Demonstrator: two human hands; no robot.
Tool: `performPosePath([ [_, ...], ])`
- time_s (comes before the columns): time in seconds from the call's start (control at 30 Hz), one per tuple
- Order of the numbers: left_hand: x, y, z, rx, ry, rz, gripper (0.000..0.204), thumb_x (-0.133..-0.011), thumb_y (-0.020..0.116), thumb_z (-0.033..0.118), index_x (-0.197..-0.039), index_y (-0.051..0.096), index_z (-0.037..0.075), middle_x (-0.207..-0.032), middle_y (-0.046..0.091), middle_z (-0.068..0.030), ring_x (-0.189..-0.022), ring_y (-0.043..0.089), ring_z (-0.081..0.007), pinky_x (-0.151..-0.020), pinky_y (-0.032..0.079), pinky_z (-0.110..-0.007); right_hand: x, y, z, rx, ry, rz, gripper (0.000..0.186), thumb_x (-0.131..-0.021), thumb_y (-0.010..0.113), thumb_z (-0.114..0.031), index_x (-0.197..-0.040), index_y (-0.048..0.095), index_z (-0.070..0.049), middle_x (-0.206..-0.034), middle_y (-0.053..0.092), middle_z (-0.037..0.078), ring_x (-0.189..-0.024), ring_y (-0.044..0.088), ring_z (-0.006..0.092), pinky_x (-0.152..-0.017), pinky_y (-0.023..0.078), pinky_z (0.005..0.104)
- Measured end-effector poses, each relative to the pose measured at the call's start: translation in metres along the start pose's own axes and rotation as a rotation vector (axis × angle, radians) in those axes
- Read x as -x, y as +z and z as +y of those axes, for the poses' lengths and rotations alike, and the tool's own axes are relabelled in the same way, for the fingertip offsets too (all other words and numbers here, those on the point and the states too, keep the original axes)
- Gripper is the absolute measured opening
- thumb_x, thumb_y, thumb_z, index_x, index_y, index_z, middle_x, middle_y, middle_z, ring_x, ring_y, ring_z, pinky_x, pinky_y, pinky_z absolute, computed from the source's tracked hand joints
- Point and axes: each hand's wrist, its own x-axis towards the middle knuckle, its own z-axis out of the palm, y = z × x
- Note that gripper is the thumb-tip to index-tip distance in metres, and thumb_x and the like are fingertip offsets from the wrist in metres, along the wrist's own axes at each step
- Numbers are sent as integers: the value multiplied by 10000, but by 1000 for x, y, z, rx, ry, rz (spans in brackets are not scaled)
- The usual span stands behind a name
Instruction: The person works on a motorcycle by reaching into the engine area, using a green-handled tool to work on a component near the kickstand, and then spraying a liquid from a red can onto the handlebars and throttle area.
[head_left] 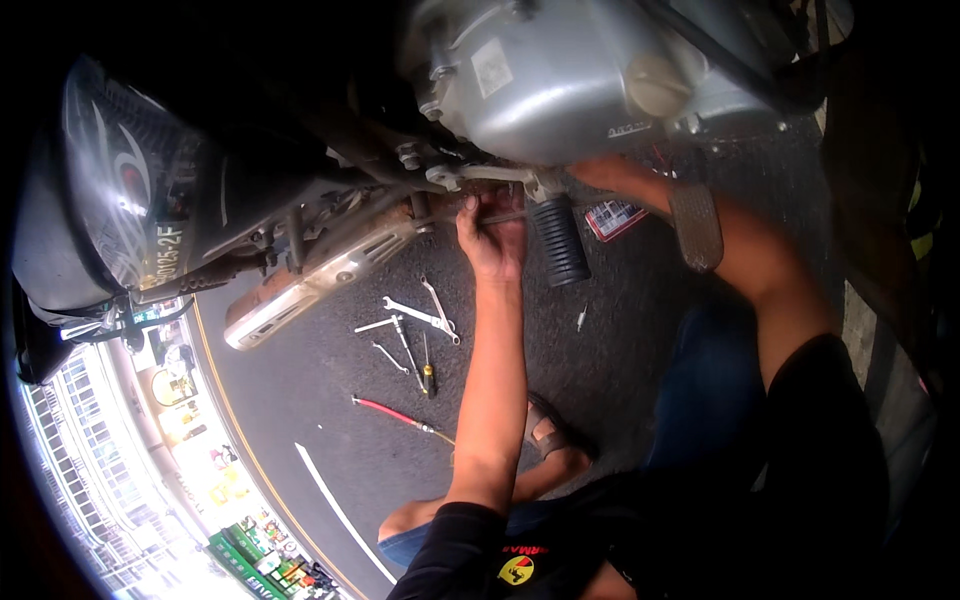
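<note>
Under a motorcycle's silver engine point(560, 90), my left hand point(492, 235) reaches up palm toward me, close beside the black rubber footpeg point(558, 240). Its thumb is raised and its fingers curl in below the metal footpeg bracket point(485, 174); whatever they grip there is hidden. From the right, my bent right arm passes behind the brake pedal point(697, 228). My right hand point(600, 172) goes in beneath the engine casing, which covers its fingers. The exhaust muffler point(320, 285) with its metal heat shield lies left of my left hand.
Several hand tools lie on the asphalt left of my forearm: wrenches point(425, 318), a T-shaped socket wrench point(405, 345) and a yellow-handled screwdriver point(428, 378). Nearer is a red-sleeved cable point(390, 411). A red-and-white packet point(613, 220) lies behind the pedal. My sandalled foot point(545, 425) stands below.
</note>
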Motion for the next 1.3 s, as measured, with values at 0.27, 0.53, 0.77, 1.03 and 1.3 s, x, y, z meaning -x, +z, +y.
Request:
performPosePath([
  [0.27, -2, -6, -1, -36, -22, 18, 166, -800, 679, 207, -946, 635, 142, -904, 611, 21, -965, 559, -174, -882, 402, -373, -5, -8, -1, -48, 19, 48, 481, -989, 373, -416, -1298, 522, -79, -1321, 522, 171, -1197, 507, 309, -1027, 367, 387],
  [0.53, 2, 0, 3, -18, 15, 44, 148, -796, 672, 193, -922, 630, 128, -920, 618, 15, -1050, 534, -187, -1026, 339, -403, -8, 3, 0, -78, 23, 24, 477, -989, 375, -414, -1289, 526, -75, -1307, 530, 167, -1183, 515, 303, -1015, 374, 385],
  [0.77, 0, 3, -1, 0, -5, -4, 180, -791, 672, 181, -954, 635, 115, -1004, 639, 0, -1061, 539, -194, -1009, 349, -395, -4, 0, 7, -81, 37, 43, 475, -989, 378, -413, -1281, 529, -71, -1294, 536, 164, -1169, 521, 298, -1005, 380, 384],
  [1.03, 0, 12, -2, 33, -17, 22, 277, -784, 665, 158, -1046, 615, 84, -1055, 642, -32, -1122, 536, -234, -1044, 357, -414, -7, -5, 7, -87, 31, 51, 471, -989, 380, -412, -1271, 532, -66, -1280, 544, 160, -1155, 528, 292, -993, 387, 382],
  [1.3, 2, 13, -1, 92, -14, 65, 280, -783, 662, 123, -1049, 603, 59, -1055, 641, -59, -1130, 535, -254, -1065, 351, -415, -14, -5, 3, -82, 11, 52, 468, -990, 383, -411, -1261, 536, -61, -1265, 552, 156, -1140, 535, 286, -982, 393, 381],
])
